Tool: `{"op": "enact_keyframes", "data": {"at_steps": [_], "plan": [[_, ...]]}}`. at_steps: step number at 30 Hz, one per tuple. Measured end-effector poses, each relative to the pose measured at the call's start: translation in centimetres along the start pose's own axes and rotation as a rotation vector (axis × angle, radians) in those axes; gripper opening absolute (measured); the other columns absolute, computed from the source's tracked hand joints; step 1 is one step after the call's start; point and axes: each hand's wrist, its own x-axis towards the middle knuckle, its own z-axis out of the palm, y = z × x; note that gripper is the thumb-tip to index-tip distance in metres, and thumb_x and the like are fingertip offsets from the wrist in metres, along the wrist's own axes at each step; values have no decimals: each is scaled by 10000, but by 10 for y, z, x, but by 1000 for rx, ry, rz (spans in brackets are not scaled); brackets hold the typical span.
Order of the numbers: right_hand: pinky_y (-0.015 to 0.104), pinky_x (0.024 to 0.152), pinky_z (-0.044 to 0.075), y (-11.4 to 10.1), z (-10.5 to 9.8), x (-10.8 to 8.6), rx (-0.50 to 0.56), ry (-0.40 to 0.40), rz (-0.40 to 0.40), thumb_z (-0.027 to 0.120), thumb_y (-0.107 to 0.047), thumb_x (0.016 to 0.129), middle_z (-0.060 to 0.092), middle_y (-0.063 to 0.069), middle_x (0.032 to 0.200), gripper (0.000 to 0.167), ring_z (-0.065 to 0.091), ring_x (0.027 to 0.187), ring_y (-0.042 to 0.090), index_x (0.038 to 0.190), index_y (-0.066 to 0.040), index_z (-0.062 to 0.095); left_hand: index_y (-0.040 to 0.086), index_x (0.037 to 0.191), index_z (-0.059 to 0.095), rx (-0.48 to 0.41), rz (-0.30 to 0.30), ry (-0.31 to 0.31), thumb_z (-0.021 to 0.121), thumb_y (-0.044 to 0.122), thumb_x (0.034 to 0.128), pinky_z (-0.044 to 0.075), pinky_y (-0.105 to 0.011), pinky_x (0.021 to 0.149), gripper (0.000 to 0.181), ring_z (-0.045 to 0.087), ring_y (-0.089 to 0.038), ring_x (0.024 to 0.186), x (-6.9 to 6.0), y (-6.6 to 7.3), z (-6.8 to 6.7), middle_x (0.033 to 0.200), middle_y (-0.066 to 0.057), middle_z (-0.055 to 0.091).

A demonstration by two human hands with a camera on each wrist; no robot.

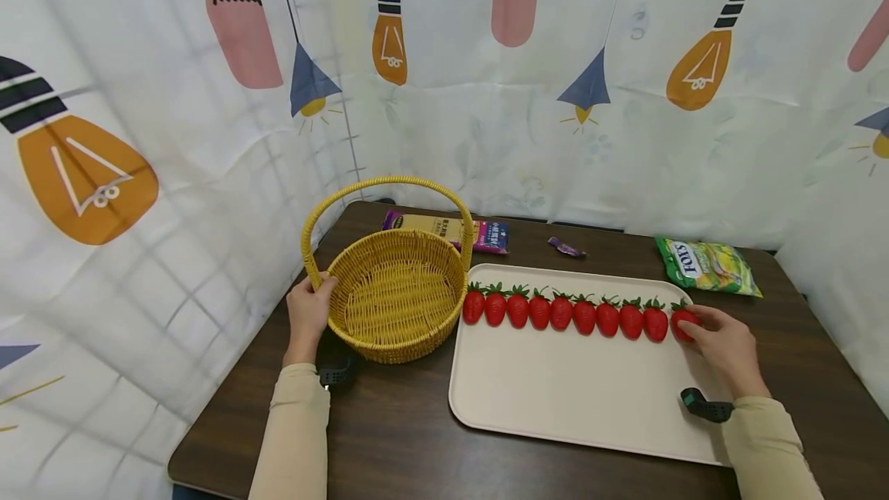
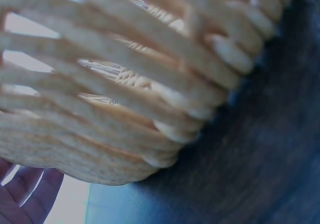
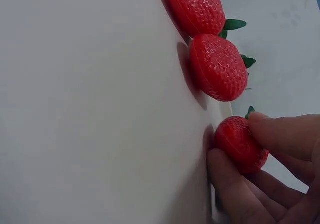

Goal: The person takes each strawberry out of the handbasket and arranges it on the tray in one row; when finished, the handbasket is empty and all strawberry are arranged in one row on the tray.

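Observation:
A yellow woven basket (image 1: 397,349) with a tall arched handle stands left of the tray, and nothing lies inside it. My left hand (image 1: 308,311) grips its left rim where the handle joins. In the left wrist view the basket's weave (image 2: 100,109) fills most of the picture, with fingers at the lower left corner. Several red strawberries (image 1: 585,317) with green leaves line the back of a cream tray (image 1: 556,392). At the row's right end my right hand (image 1: 727,349) pinches a strawberry (image 3: 239,140) between thumb and fingers, close to the tray's surface.
Behind the basket lies a purple and yellow snack packet (image 1: 493,238). A small purple wrapped candy (image 1: 566,247) sits near the back edge, and a green FOX'S bag (image 1: 708,267) at back right. Printed curtains (image 1: 458,130) border the dark wooden table (image 1: 403,438).

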Motion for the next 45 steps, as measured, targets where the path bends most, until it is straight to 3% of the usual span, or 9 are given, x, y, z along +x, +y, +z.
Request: {"op": "enact_keyframes", "data": {"at_steps": [7,16,20,28,34,40,42,45], "plan": [[235,614,471,2,-11,4,-65,-87,-22,565,-478,955,445,358,1338,701,503,1050,418,1419,31,437,34,1045,711,-3,2,5,606,304,949,426,-236,605,305,507,-127,652,0,0,0,903,-225,623],[297,616,475,4,-16,5,-187,-71,-71,603,-407,953,517,356,1269,632,543,1007,433,1358,64,487,29,1030,709,-3,2,-4,606,306,950,422,-244,583,306,493,-125,612,1,0,-1,825,-202,603],[267,599,472,6,-15,6,-172,-72,-74,612,-378,954,525,352,1261,607,565,973,402,1354,63,491,30,1028,713,-1,3,-8,609,300,948,418,-253,577,300,483,-132,599,1,1,-1,794,-191,594],[272,634,450,11,-15,8,-144,-89,-81,610,-428,944,519,342,1282,655,509,1055,438,1378,44,474,28,1044,714,-2,1,-4,609,297,947,418,-258,581,304,485,-133,614,0,2,-1,847,-228,607],[259,654,511,20,-13,7,-77,-123,-87,596,-477,938,477,335,1344,711,524,1095,428,1412,31,441,17,998,714,-1,11,9,619,289,942,425,-240,568,293,491,-96,581,1,-1,0,807,-208,598],[325,706,504,22,-15,4,-46,-149,-113,548,-489,958,407,345,1400,726,432,1176,482,1441,31,396,28,1031,725,17,14,22,616,286,944,431,-219,596,294,511,-114,620,1,-1,1,888,-226,648],[316,704,507,20,-16,4,-39,-151,-120,538,-475,967,411,347,1392,711,476,1146,453,1442,34,390,32,1039,727,20,15,24,614,289,944,436,-215,599,296,525,-128,638,1,-1,1,909,-224,658],[275,676,530,16,-19,3,-1,-132,-123,531,-436,983,448,339,1358,664,633,988,290,1428,39,401,35,1031,728,25,14,28,614,290,943,441,-214,590,293,544,-158,652,2,0,1,912,-222,668]]}}
